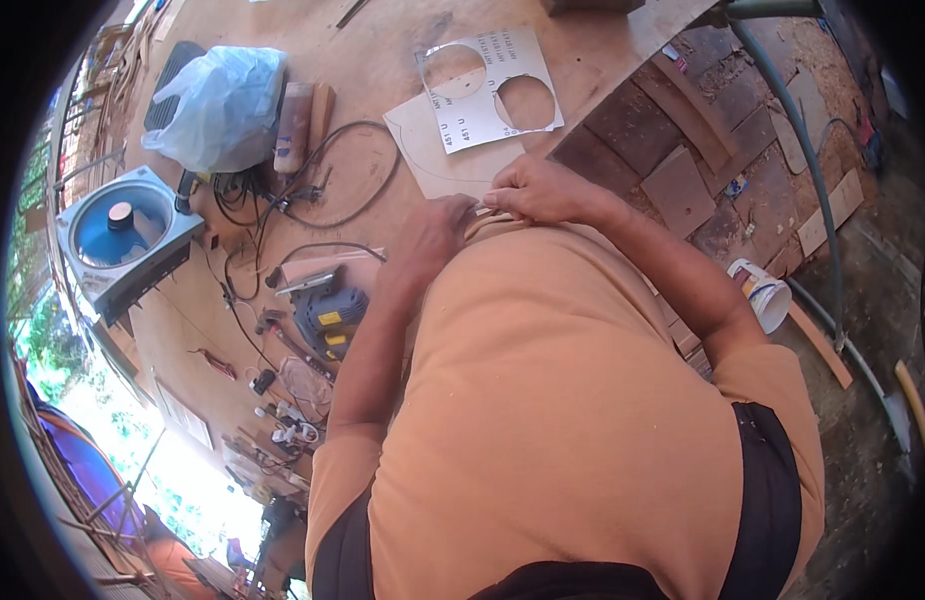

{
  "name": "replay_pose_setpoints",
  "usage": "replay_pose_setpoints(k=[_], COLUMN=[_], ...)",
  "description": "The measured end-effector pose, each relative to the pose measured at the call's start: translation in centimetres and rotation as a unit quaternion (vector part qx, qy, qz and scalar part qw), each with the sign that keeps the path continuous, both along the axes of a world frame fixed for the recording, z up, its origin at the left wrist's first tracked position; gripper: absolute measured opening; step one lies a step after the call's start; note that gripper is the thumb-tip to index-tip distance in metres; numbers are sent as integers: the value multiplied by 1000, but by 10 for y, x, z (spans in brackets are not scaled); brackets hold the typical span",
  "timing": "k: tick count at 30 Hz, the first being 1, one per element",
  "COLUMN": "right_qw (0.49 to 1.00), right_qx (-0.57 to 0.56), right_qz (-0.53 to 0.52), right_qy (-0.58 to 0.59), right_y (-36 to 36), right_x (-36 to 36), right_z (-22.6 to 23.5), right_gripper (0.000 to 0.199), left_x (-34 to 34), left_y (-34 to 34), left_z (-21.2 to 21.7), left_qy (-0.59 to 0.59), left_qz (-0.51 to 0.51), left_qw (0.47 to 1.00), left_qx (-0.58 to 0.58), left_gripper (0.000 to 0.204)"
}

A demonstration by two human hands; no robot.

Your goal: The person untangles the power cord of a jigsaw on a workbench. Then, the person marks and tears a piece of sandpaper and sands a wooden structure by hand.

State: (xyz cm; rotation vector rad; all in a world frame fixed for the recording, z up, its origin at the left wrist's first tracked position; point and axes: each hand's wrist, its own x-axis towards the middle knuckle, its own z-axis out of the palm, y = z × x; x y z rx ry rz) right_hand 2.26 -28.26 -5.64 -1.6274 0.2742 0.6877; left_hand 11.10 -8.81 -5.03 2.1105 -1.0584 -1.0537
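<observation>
My left hand (447,230) and my right hand (542,190) meet close in front of my shirt at the near edge of the workbench (372,80). The fingers of both are curled, and the right thumb and index finger look pinched together. Between them shows the edge of a small pale, tan piece (487,218); my hands and shirt hide most of it, so its kind is unclear. Just beyond lies a light board (417,135) with a curved line drawn on it. A white printed sheet (497,125) with two round cut-outs rests partly over that board.
Left on the bench are a pale blue plastic bag (227,115), a blue-grey box with a round blue recess (132,235), looped black cable (382,140), a dark power tool (327,315) and a hammer (272,320). On the right stand a white bucket (767,300) and floor offcuts (682,185).
</observation>
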Motion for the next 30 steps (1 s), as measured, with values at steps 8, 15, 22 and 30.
replay_pose_setpoints(k=[8, 15, 22, 30], right_qw=[960, 893, 827, 866], right_qx=[-224, -408, -486, -356], right_qz=[-132, -154, -250, -349], right_qy=[-103, -105, -133, 39], right_y=[-19, -32, -74, -98], right_x=[0, 11, 23, 37], right_z=[-62, -125, -150, -169], right_gripper=[36, 33, 36, 38], left_x=[8, 14, 9, 2], left_y=[39, 51, 59, 69], left_z=[-39, -54, -67, -81], left_qy=[35, 97, 122, 136], left_qz=[193, 308, 340, 354], left_qw=[980, 945, 932, 925], left_qx=[47, 54, 29, 28], left_gripper=[20, 25, 26, 27])
